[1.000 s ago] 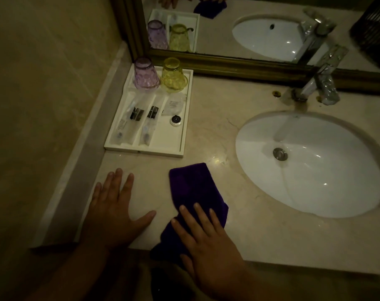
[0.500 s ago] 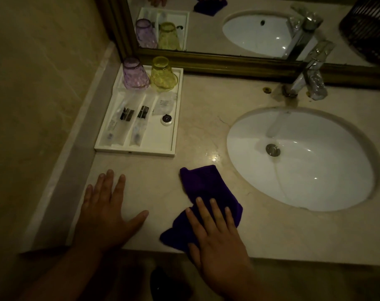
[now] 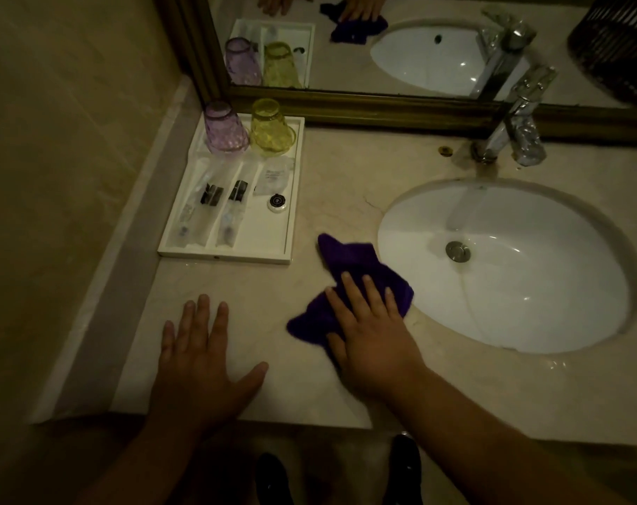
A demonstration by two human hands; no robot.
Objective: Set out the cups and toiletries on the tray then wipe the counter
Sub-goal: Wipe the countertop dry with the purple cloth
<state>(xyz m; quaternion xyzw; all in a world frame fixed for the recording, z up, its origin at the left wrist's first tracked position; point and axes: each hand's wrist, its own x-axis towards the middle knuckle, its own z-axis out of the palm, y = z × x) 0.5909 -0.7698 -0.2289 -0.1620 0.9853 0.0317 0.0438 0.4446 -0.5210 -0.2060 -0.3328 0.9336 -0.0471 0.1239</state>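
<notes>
presently, the right hand [image 3: 373, 340] is pressing a purple cloth [image 3: 350, 282] flat against the marble surface [image 3: 346, 213], fingers spread over it rather than curled around it, so the grip is open and merely pinning the cloth down. the left hand [image 3: 200, 362] is resting palm-down on the surface near the front edge, also open and holding nothing (apparently bracing the body). the white tray [image 3: 224, 256] is sitting in the back left corner against the wall, well apart from both hands; a purple cup [image 3: 225, 130] and a yellow cup [image 3: 271, 130] are standing upside down side by side at its far end, and wrapped toiletries [image 3: 218, 198] with a small round soap [image 3: 277, 202] are lying in its nearer compartments. judging by this layout, the setting-out step looks complete and the wiping is under way. the cloth is lying between the tray and the sink [image 3: 503, 264], its right edge near the basin rim. risks from here: a wide sweep leftward could be nudging the tray and toppling the cups; a sweep rightward could be dragging the loosely pinned cloth over the rim into the basin, since nothing is clamping it.
</notes>
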